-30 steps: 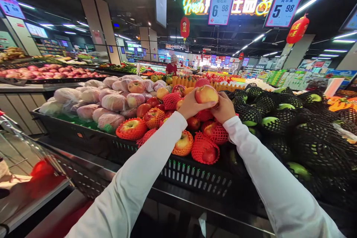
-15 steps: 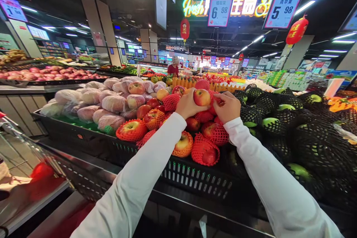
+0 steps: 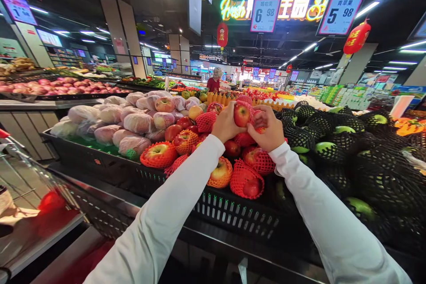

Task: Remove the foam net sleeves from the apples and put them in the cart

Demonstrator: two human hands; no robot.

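Observation:
My left hand [image 3: 228, 123] is closed around a red apple [image 3: 242, 113] with a yellowish patch, raised above the display. Close on the apple's right side is my right hand [image 3: 269, 129]. Its fingers are curled, and a bit of red shows between thumb and fingers; whether that is held or lies behind is unclear. Below both hands lie more apples, many in red or orange foam nets. One netted apple [image 3: 246, 179] sits at the crate's front edge, beside an orange-netted apple [image 3: 220, 173]. To the left is another netted apple [image 3: 159, 154].
Bagged pale pink fruit [image 3: 136, 123] fills the crate's left part. Green fruit in black nets [image 3: 328, 151] is heaped on the right. The black crate's slotted front wall [image 3: 236, 213] runs before me. A shopping cart [image 3: 28, 164] stands at left, and a person [image 3: 213, 82] is farther back.
The apple in my left hand has turned, showing more red. My right hand has shifted slightly left, its thumb now closer to the apple. The view has moved slightly.

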